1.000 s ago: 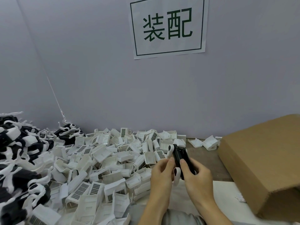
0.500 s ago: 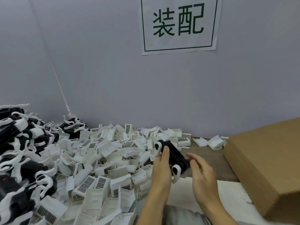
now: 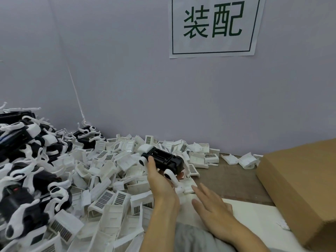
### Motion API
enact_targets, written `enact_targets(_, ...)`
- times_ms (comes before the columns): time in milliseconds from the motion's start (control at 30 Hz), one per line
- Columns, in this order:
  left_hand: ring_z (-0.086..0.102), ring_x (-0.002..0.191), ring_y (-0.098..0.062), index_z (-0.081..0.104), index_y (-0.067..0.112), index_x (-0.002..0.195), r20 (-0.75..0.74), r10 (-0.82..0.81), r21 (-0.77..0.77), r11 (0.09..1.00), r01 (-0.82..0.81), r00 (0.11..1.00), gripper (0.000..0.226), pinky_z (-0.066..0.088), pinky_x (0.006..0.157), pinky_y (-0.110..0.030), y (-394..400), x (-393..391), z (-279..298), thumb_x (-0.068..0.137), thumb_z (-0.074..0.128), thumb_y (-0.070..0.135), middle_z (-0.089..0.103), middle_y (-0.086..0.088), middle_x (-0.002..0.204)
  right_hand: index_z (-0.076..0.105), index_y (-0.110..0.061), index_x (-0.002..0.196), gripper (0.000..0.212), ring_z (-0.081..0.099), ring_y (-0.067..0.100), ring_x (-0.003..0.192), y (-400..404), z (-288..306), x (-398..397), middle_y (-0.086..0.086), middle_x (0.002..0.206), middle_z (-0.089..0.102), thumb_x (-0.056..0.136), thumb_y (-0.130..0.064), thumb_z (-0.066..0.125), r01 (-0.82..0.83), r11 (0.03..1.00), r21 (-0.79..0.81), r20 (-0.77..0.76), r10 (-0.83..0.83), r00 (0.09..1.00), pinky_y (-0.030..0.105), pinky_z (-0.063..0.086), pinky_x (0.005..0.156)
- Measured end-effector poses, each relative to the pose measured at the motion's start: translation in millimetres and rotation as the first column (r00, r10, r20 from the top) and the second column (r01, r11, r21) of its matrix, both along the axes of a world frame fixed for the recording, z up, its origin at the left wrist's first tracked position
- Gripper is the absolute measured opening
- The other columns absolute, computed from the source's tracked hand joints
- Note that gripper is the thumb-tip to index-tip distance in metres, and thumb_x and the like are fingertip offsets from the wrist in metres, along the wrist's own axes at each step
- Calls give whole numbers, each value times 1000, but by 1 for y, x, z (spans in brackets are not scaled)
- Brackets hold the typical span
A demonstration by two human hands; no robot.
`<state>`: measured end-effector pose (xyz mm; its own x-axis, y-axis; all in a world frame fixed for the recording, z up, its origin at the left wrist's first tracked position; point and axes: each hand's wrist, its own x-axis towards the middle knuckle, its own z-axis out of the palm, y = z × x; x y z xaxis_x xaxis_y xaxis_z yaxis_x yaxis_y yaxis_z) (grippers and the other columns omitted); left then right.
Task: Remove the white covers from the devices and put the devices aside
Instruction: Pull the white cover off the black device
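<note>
Grey wall backs a wooden table heaped with white covers. Left hand grips a black device above the heap. Right hand hovers flat, fingers extended, holding nothing. Black-and-white devices are piled left; cardboard box sits right.

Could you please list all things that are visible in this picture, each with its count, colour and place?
device: one in hand, black with white arms, above the covers, centre.
pile of devices: many, black and white, far left.
white covers: many, white with dark grilles, heaped from left to centre; a few loose by the wall.
cardboard box: one, brown, right.
sign: one, white with green characters, on the wall.
table: one, brown, bare strip beside the box.
white sheet: one, near edge.
left hand: holds the device.
right hand: open, holds nothing.
</note>
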<state>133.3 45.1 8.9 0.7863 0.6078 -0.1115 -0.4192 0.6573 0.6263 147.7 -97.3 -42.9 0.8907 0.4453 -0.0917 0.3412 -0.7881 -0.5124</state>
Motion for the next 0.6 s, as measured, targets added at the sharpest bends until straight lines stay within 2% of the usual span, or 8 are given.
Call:
enact_targets(100, 73, 73, -17, 68, 22, 119, 8, -20, 18, 1000, 19, 1000, 38, 54, 62, -37, -5, 1, -3, 102, 47, 49, 78, -5, 95, 5, -39, 159, 60, -8, 12, 154, 10, -4, 4, -22, 166, -6, 102, -58, 13, 38, 991, -130, 26, -35, 999, 46, 4, 118)
enact_targets(167, 74, 74, -18, 67, 22, 121, 13, -32, 16, 999, 31, 999, 37, 56, 54, -35, -7, 0, -2, 102, 48, 47, 77, -9, 101, 10, -35, 159, 60, -3, 13, 154, 12, -6, 6, -24, 164, 2, 103, -56, 14, 55, 992, -111, 50, -49, 998, 45, 8, 116)
enact_targets(233, 75, 69, -18, 66, 21, 123, 13, -38, 13, 999, 37, 999, 37, 56, 48, -31, -7, -1, 0, 101, 50, 46, 77, -7, 96, 30, -37, 149, 48, 15, 10, 149, 9, -6, 6, -24, 156, 23, 104, -51, 20, 69, 998, -1, 103, -68, 992, 44, 18, 111)
enact_targets(300, 73, 62, -15, 65, 24, 125, 5, -54, 16, 998, 54, 999, 38, 52, 47, -26, -7, -3, 1, 99, 52, 49, 77, -1, 86, 49, -36, 134, 34, 35, 4, 133, 5, -3, 7, -23, 142, 41, 105, -43, 32, 114, 975, 191, 145, -143, 979, 42, 27, 105)
enact_targets(367, 73, 62, -15, 64, 28, 128, 2, -78, 16, 997, 78, 997, 39, 52, 47, -24, -8, -2, -1, 98, 53, 50, 78, 0, 93, 59, -25, 131, 31, 46, 9, 128, 2, 2, 9, -13, 138, 53, 104, -31, 46, 201, 885, 419, 139, -282, 949, 41, 33, 108)
enact_targets(433, 73, 63, -17, 62, 28, 132, -6, -102, 51, 993, 102, 995, 42, 55, 48, -27, -9, -1, -4, 98, 53, 51, 78, -5, 100, 64, -15, 127, 30, 53, 13, 124, -2, 6, 9, -5, 131, 61, 100, -24, 56, 259, 768, 585, 110, -392, 914, 34, 39, 104)
enact_targets(467, 73, 61, -19, 62, 28, 132, -8, -115, 80, 990, 115, 993, 41, 56, 49, -29, -10, -1, -5, 99, 53, 50, 79, -5, 94, 65, -14, 127, 31, 54, 12, 119, -4, 7, 8, -5, 127, 63, 97, -24, 61, 271, 729, 629, 97, -420, 902, 29, 40, 99)
enact_targets(600, 65, 60, -26, 61, 30, 131, -17, -163, 197, 967, 164, 986, 37, 56, 58, -38, -18, 2, -6, 101, 50, 48, 75, -6, 79, 66, -23, 116, 34, 56, 8, 104, -10, 12, 7, -10, 107, 64, 86, -33, 77, 293, 625, 724, 91, -507, 857, 18, 41, 82)
